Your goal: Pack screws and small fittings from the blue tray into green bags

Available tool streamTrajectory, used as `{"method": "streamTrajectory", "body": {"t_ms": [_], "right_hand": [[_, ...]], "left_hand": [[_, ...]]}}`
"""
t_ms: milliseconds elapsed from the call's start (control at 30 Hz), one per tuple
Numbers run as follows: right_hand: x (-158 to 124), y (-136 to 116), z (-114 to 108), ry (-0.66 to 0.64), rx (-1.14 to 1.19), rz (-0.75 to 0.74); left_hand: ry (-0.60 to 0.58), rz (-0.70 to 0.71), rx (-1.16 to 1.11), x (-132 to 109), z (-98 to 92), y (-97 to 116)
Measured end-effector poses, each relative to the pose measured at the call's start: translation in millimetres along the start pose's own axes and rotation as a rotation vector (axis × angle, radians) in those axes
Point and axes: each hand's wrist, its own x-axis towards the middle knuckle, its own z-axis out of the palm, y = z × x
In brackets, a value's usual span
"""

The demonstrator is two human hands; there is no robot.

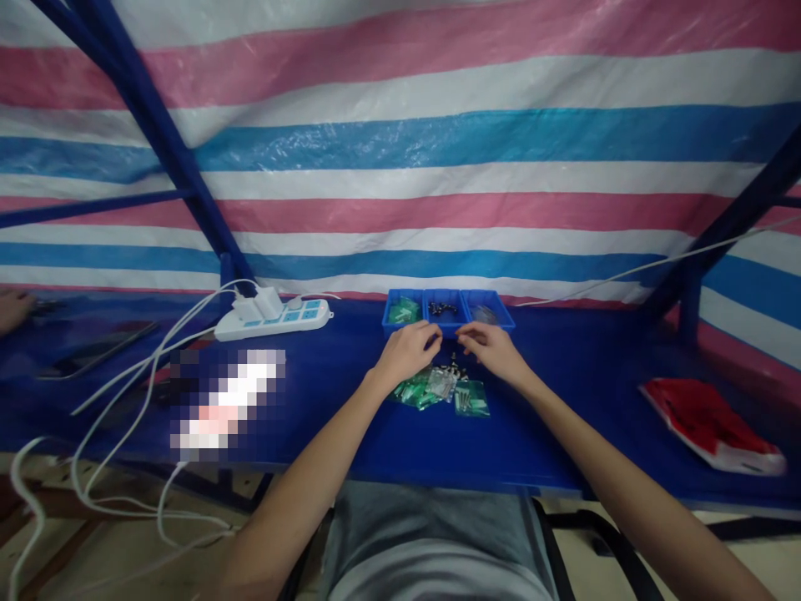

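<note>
My left hand [410, 351] is at the front of a blue three-part tray [445, 321], its fingers curled and thumb close to the fingertips. Facing it across a small gap, my right hand [493, 349] has thumb and forefinger brought together in a pinch. Whatever is in either hand is too small to make out. Below them on the table lie a heap of green packets [416, 391], a pile of small metal parts [455, 366] and a single green packet [471, 399] with slim metal pieces in it. The tray holds green packets, dark small parts and clear bags.
A white power strip [275, 320] with plugs and white cables [143, 367] is on the left. A red packet [707, 421] lies on the blue table [594, 359] at right. Another person's hand [16, 309] shows at the far left, near a dark flat device [100, 349].
</note>
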Motion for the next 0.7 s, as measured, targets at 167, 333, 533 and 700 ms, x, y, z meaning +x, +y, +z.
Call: {"method": "streamTrajectory", "body": {"t_ms": [167,333,533,700], "right_hand": [[-3,7,6,-0.091,-0.404,-0.176],[-4,10,8,-0.128,-0.430,-0.195],[-4,8,8,-0.111,-0.399,-0.210],[-7,-3,8,-0.036,-0.279,-0.190]], "left_hand": [[-0.029,0.014,-0.003,0,1.1,-2],[-0.029,0.011,0.001,0,1.8,-5],[-0.049,0.014,-0.017,0,3.3,-6],[-0.080,0.065,-0.035,0,3.0,-5]]}}
